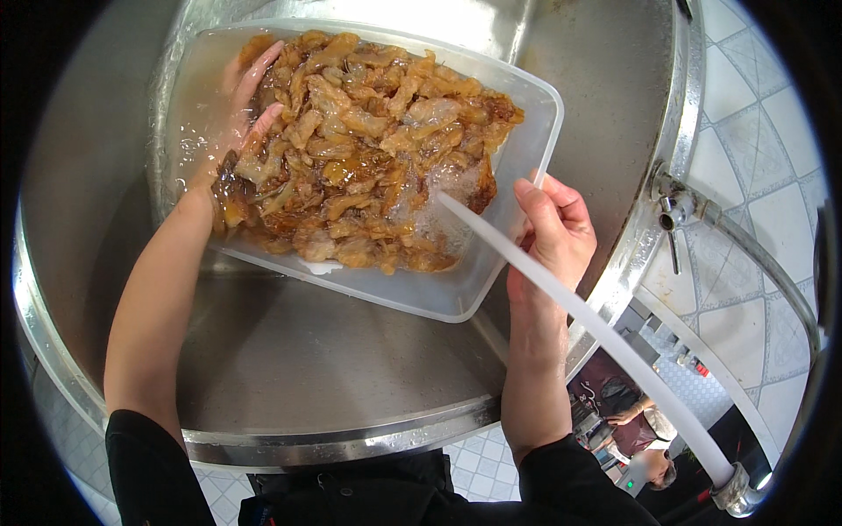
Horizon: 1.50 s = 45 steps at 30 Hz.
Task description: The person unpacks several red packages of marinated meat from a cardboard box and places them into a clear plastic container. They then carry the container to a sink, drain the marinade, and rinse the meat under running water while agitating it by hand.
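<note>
A translucent plastic tub (520, 131) sits tilted inside a large stainless steel sink, holding cloudy water and a heap of wet, brownish, gelatinous food pieces (368, 131). My left hand (253, 108) is partly under the water at the tub's left side, its fingers spread against the pieces; murky water hides the palm. My right hand (556, 220) pinches the tub's right rim between thumb and fingers. From a white plastic hose (566, 296), water runs onto the pieces near the right end, making bubbles. The hose passes over my right wrist.
The metal rim of the sink (342, 439) curves around the near side. A metal valve with a lever (674, 210) and a pipe stand at the right, by a tiled wall (737, 164). The hose joins a metal spout (737, 493). Another person (641, 434) is farther off, lower right.
</note>
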{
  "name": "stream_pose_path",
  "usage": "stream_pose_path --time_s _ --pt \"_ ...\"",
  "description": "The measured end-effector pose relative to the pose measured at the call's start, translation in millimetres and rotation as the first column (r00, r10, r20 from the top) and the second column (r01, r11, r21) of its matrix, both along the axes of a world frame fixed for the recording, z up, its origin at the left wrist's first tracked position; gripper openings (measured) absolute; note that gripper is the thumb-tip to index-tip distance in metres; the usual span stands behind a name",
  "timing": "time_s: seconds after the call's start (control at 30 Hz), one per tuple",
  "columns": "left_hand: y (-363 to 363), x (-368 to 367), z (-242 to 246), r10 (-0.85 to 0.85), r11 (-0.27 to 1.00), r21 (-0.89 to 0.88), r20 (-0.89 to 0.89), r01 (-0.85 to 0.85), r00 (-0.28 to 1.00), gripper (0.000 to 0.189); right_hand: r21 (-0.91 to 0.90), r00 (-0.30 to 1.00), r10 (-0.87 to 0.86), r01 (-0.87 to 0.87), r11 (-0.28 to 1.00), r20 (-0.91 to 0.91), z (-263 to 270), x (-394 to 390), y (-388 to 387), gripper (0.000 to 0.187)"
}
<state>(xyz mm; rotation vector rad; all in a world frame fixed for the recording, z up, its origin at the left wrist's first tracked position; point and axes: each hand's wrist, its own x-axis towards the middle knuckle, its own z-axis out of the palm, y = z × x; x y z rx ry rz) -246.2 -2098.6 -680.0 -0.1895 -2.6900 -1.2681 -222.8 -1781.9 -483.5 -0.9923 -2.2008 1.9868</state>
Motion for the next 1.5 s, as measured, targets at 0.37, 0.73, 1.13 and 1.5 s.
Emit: stream_pose_path --time_s 0.37,0.73,1.13,1.5 --pt "0 3 10 0.006 0.997 -0.074 0.052 -0.002 0.999 0.060 -0.052 1.000 -0.008 0.009 0.999 0.016 1 0 2 0.016" --pt "8 -1 0 -0.040 0.998 0.059 0.183 0.030 0.982 0.075 0.042 0.997 0.058 -0.060 0.997 0.059 -35 3 18 0.028" --pt "62 -6 102 -0.053 0.905 -0.286 0.659 0.315 0.750 0.031 0.617 0.571 0.554 -0.777 0.127 0.606 -29 65 2 0.081" --pt "-22 60 223 -0.192 0.779 -0.439 0.513 0.448 0.837 0.043 0.263 0.374 0.602 -0.927 0.268 0.705 -112 -24 -89 0.072"
